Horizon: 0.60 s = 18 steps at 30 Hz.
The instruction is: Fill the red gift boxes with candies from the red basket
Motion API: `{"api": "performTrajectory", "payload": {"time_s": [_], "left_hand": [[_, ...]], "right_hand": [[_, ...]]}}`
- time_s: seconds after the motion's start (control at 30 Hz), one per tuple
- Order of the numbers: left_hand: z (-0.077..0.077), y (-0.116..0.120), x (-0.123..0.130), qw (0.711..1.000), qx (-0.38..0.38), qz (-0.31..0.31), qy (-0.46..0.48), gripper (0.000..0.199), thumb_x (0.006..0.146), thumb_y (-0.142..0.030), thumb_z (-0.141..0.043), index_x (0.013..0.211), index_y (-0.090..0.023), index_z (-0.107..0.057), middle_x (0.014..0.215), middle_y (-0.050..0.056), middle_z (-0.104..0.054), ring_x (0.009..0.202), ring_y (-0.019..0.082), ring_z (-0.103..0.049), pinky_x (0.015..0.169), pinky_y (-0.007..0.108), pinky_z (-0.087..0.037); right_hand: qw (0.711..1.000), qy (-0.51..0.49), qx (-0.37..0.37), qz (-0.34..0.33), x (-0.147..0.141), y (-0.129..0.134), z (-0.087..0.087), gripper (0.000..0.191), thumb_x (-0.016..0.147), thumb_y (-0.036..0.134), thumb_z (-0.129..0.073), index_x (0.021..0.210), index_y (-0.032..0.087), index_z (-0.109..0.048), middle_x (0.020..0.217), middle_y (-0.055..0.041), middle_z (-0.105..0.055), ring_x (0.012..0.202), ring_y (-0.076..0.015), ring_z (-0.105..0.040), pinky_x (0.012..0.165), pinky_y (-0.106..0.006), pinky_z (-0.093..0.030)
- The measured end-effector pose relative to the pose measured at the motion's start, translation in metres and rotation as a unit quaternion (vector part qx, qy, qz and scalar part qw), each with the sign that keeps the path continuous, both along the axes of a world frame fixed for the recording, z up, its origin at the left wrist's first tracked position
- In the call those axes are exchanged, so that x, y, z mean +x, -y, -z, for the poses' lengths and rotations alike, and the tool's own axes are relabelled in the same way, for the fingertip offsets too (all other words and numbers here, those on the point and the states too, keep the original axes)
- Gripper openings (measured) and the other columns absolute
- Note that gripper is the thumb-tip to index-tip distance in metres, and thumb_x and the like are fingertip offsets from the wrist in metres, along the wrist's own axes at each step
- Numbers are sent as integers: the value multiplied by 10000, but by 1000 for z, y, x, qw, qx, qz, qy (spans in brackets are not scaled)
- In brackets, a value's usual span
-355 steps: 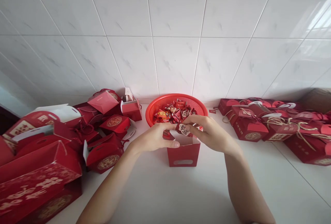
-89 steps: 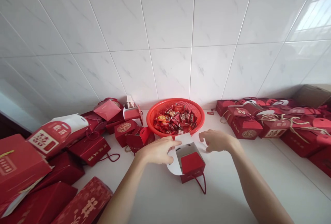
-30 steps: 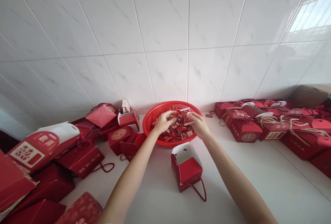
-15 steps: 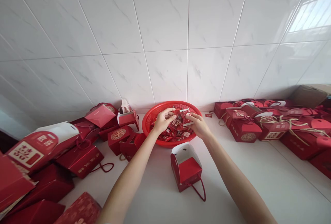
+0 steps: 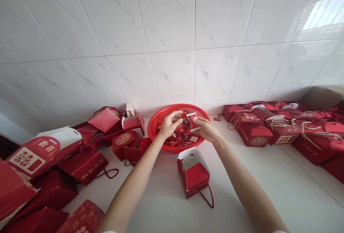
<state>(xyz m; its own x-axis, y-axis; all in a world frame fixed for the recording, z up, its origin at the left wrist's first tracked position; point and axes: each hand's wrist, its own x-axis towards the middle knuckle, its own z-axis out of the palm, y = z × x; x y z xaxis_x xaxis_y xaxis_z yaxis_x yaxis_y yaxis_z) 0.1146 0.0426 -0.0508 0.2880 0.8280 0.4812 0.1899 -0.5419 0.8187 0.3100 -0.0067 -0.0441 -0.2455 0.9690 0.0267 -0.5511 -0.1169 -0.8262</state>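
Observation:
Both hands are over a red plastic basket (image 5: 160, 113) filled with small red wrapped packets (image 5: 185, 138). My right hand (image 5: 205, 129) pinches a red packet with white ends (image 5: 192, 121). On the basket's left side, my left hand (image 5: 170, 124) has its fingers curled together, thumb against fingertips; a small dark red packet shows at their tips. In front of the basket stands a red box (image 5: 195, 175) with its white-lined flap up and a dark red cord handle (image 5: 210, 195) lying toward the right.
Many red gift boxes (image 5: 86, 165) are heaped on the left. More red boxes (image 5: 255, 134) with twine handles stand in rows on the right. One small red packet (image 5: 216, 119) lies by the tiled wall (image 5: 172, 75). A brown carton (image 5: 324, 96) is at the far right.
The packet in my right hand has turned more upright and its printed face shows more. My left fingers have shifted slightly beside it. The boxes have not moved.

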Motion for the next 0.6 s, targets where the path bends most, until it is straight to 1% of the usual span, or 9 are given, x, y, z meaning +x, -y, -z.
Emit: {"api": "performTrajectory", "payload": {"time_s": [0.1, 0.2, 0.27, 0.3, 0.33, 0.4, 0.47, 0.53, 0.6], "left_hand": [[0, 0, 2, 999, -36, 17, 17, 437, 869, -407, -659, 1229, -162, -622, 1085, 99, -705, 1012, 224, -692, 899, 368, -579], [1, -2, 3, 997, -65, 34, 2, 483, 919, -429, -577, 1317, -155, -572, 1125, 113, -697, 989, 225, -701, 879, 369, -581], [3, -5, 2, 994, -69, 31, -79, 426, 953, -385, -501, 1307, -168, -597, 1161, 110, -705, 1032, 229, -693, 903, 365, -565], [5, -6, 1, 988, -68, 31, -135, 379, 948, -342, -494, 1257, -178, -640, 1154, 100, -718, 1045, 232, -691, 914, 360, -555], [7, -7, 1, 978, -69, 36, -192, 325, 921, -296, -518, 1175, -191, -692, 1117, 87, -740, 1034, 236, -695, 914, 353, -548], [10, -10, 1, 955, -75, 63, -280, 217, 804, -200, -622, 968, -218, -762, 984, 57, -778, 943, 243, -715, 878, 334, -548], [13, -15, 5, 940, -81, 92, -318, 228, 674, -109, -681, 834, -241, -776, 899, 37, -790, 868, 245, -726, 831, 308, -547], [14, -23, 12, 930, -81, 109, -342, 289, 624, -65, -671, 810, -258, -778, 925, 27, -797, 882, 246, -731, 814, 289, -540], [15, -35, 20, 923, -78, 112, -359, 317, 613, -44, -648, 805, -262, -774, 939, 26, -798, 892, 250, -732, 806, 288, -533]], "right_hand": [[999, -18, -1, 29, 0, -2, 3, 262, 642, 286, -901, 789, 160, -724, 776, -24, -719, 667, -155, -667, 645, -294, -607], [997, -40, -8, 66, -1, -6, 4, 240, 646, 289, -892, 781, 178, -727, 809, -27, -742, 710, -163, -673, 678, -300, -607], [994, -61, -19, 91, 0, -9, 5, 212, 659, 282, -877, 778, 199, -722, 817, -20, -752, 737, -174, -680, 680, -307, -605], [991, -73, -27, 105, 1, -11, 6, 196, 668, 275, -868, 772, 206, -716, 808, -15, -753, 750, -178, -683, 682, -308, -603], [989, -85, -34, 118, 1, -13, 7, 181, 679, 265, -859, 765, 211, -709, 794, -9, -751, 761, -179, -685, 689, -309, -601], [984, -104, -46, 136, 3, -15, 9, 159, 697, 241, -841, 745, 214, -692, 764, -2, -741, 768, -176, -684, 705, -306, -594], [982, -116, -50, 140, 5, -17, 10, 146, 710, 220, -825, 732, 216, -681, 757, 0, -735, 770, -174, -684, 718, -304, -586], [981, -125, -51, 139, 5, -17, 11, 135, 712, 204, -812, 726, 215, -677, 761, -1, -733, 772, -175, -683, 723, -305, -584], [980, -131, -51, 140, 5, -17, 11, 135, 709, 200, -806, 717, 214, -672, 751, 0, -729, 759, -172, -680, 717, -302, -585]]}}
